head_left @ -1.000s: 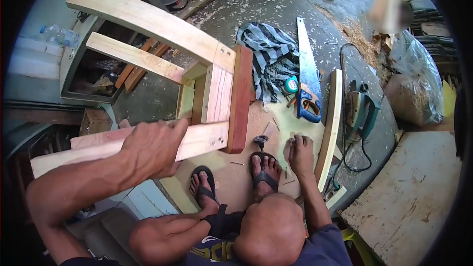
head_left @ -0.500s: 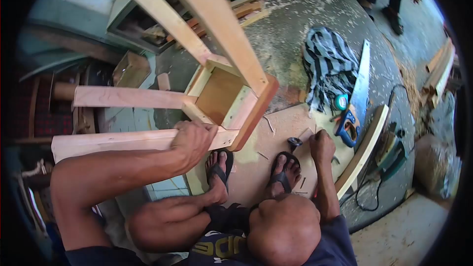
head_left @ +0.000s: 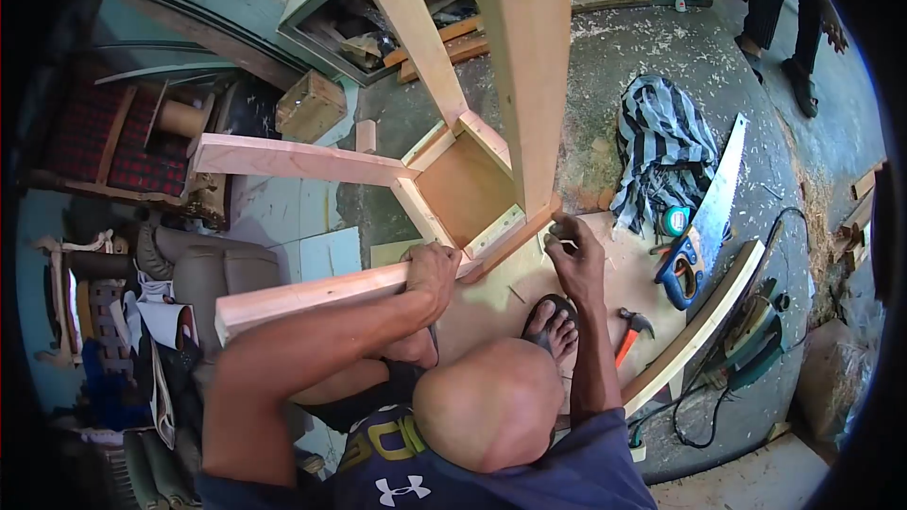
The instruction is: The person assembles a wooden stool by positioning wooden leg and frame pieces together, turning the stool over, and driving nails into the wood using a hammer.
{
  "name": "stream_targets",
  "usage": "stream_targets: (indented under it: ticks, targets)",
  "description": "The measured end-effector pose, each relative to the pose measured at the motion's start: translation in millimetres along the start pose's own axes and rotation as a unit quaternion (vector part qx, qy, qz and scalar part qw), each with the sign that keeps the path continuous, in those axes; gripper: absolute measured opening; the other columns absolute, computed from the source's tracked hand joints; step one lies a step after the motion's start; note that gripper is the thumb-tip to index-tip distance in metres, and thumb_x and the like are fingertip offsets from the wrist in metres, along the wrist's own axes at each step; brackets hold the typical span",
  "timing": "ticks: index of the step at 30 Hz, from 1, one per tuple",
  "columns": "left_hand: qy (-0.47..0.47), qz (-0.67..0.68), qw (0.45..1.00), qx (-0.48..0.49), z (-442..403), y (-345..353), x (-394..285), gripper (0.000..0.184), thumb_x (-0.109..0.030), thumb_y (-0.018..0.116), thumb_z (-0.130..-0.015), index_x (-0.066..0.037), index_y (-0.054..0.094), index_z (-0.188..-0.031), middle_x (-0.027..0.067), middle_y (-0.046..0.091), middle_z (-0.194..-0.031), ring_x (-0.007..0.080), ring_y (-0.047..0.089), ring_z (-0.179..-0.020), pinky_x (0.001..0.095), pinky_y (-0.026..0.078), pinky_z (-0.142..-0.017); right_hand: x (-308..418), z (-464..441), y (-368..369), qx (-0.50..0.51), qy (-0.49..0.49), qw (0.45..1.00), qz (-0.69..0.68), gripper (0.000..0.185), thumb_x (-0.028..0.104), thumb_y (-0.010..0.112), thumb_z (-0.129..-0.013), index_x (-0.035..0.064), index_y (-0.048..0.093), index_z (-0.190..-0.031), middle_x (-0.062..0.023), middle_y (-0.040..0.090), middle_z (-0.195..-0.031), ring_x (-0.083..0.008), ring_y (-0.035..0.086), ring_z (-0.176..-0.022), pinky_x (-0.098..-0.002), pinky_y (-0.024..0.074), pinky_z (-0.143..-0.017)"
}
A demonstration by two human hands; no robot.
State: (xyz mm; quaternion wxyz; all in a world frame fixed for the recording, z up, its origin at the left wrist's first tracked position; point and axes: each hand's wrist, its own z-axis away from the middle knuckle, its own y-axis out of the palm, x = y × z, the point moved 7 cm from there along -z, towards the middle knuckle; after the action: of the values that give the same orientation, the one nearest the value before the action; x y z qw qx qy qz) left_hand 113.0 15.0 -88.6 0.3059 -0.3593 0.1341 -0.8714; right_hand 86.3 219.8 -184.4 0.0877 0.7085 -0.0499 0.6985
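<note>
The stool (head_left: pixel 463 187) is held tilted in front of the person, above the board (head_left: pixel 491 321), with its open underside turned to the camera and its legs pointing upward and to the left of the view. The nearest leg (head_left: pixel 321 295) is gripped close to the frame by the left hand (head_left: pixel 434 279), whose fingers are wrapped firmly over the wood. By the right hand (head_left: pixel 574 250), the edge of the seat (head_left: pixel 515 247) is almost reached; its thumb and forefinger are bent toward each other, but whether something small is pinched there cannot be told. It is judged that the stool is being steadied while a spot near this edge is attended to. For the next move, a firm hold on the leg and an exact placing of the right fingers seem to be required, because the stool could easily tip. The hammer (head_left: pixel 625 346) is left lying near the right forearm, and the saw (head_left: pixel 710 217) is seen farther off. As for writing, a white Under Armour mark (head_left: pixel 402 489) is recognised on the dark shirt (head_left: pixel 491 472), below yellowish letters (head_left: pixel 376 441) which are partly hidden. On the tape measure (head_left: pixel 675 220), no label can be read.
</note>
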Motion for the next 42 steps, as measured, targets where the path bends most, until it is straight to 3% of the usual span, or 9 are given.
stream_targets:
  ticks: [4,9,13,17,28,32,36,40,42]
  targets:
    - [0.017,0.151,0.988,-0.037,2.9,-22.2,12.6,0.037,-0.016,0.065,-0.089,-0.003,0.058,-0.122,0.0159,0.065,-0.109,0.0324,0.068,-0.102,0.0410,0.057,-0.083,14.1,2.2,19.3,0.099,0.058,0.992,-0.054,0.019,0.005,0.066,-0.094,0.0005,0.070,-0.112,-0.0093,0.071,-0.095,-0.0129,0.066,-0.079,-0.0270,0.0519,-0.066]
    - [0.138,0.316,0.931,-0.117,97.7,-117.9,93.6,0.036,-0.019,0.066,-0.092,-0.003,0.060,-0.124,0.0194,0.064,-0.113,0.0391,0.063,-0.108,0.0476,0.051,-0.091,93.8,-1.4,35.2,0.104,-0.108,0.988,-0.029,0.014,0.007,0.067,-0.095,0.0023,0.073,-0.106,-0.0114,0.071,-0.089,-0.0183,0.066,-0.076,-0.0296,0.0514,-0.065]
    - [0.150,0.372,0.888,-0.223,141.4,-154.7,190.2,0.029,-0.011,0.065,-0.091,-0.002,0.063,-0.118,0.0141,0.067,-0.096,0.0270,0.066,-0.086,0.0377,0.052,-0.081,115.3,-11.6,46.2,0.133,-0.133,0.982,0.026,0.015,0.009,0.069,-0.094,0.0011,0.073,-0.106,-0.0128,0.070,-0.088,-0.0208,0.067,-0.077,-0.0330,0.0518,-0.068]
    - [0.092,0.491,0.838,-0.221,99.0,-98.2,241.1,0.032,-0.004,0.063,-0.089,0.000,0.062,-0.121,0.0086,0.066,-0.095,0.0140,0.063,-0.091,0.0313,0.051,-0.081,102.8,-13.6,62.7,0.137,-0.064,0.989,-0.001,0.015,0.009,0.069,-0.093,0.0017,0.073,-0.105,-0.0128,0.070,-0.088,-0.0213,0.066,-0.077,-0.0331,0.0528,-0.068]
    - [0.417,0.757,0.476,-0.163,-40.5,-55.0,94.2,0.033,-0.009,0.064,-0.096,0.000,0.065,-0.127,0.0072,0.073,-0.108,0.0121,0.067,-0.095,0.0297,0.055,-0.085,164.0,-3.5,85.8,0.014,-0.114,0.967,0.226,0.015,0.008,0.073,-0.091,0.0032,0.074,-0.105,-0.0084,0.071,-0.087,-0.0158,0.065,-0.075,-0.0306,0.0506,-0.065]
    - [0.441,0.704,0.536,-0.151,-72.7,-31.7,66.2,0.030,-0.005,0.064,-0.096,0.004,0.066,-0.124,0.0068,0.074,-0.105,0.0102,0.067,-0.094,0.0275,0.056,-0.086,146.3,33.9,67.8,-0.042,0.020,0.972,0.232,0.027,0.015,0.072,-0.093,0.0061,0.070,-0.119,-0.0118,0.070,-0.097,-0.0196,0.067,-0.084,-0.0323,0.0547,-0.074]
    - [0.418,0.787,0.442,-0.103,-135.2,14.8,26.1,0.022,-0.003,0.066,-0.095,0.004,0.067,-0.116,0.0077,0.073,-0.100,0.0132,0.068,-0.092,0.0277,0.056,-0.086,92.9,100.0,-2.0,-0.167,0.043,0.922,0.347,0.032,0.015,0.068,-0.093,0.0007,0.064,-0.121,-0.0165,0.070,-0.100,-0.0284,0.070,-0.087,-0.0373,0.0552,-0.078]
    - [0.379,0.816,0.418,-0.122,-162.4,36.6,-2.0,0.016,-0.002,0.068,-0.093,0.003,0.067,-0.109,0.0060,0.072,-0.097,0.0136,0.069,-0.092,0.0273,0.056,-0.086,-10.4,180.6,-72.2,-0.232,0.251,0.716,0.610,0.040,0.020,0.070,-0.090,0.0014,0.059,-0.123,-0.0217,0.062,-0.109,-0.0392,0.063,-0.096,-0.0464,0.0531,-0.081]
    - [0.366,0.823,0.415,-0.127,-168.3,46.7,-12.5,0.015,-0.002,0.068,-0.093,0.002,0.067,-0.107,0.0058,0.073,-0.096,0.0132,0.069,-0.091,0.0271,0.056,-0.085,-40.5,198.0,-84.1,-0.230,0.262,0.713,0.609,0.043,0.022,0.070,-0.090,0.0020,0.057,-0.125,-0.0218,0.061,-0.109,-0.0405,0.062,-0.096,-0.0480,0.0517,-0.083]
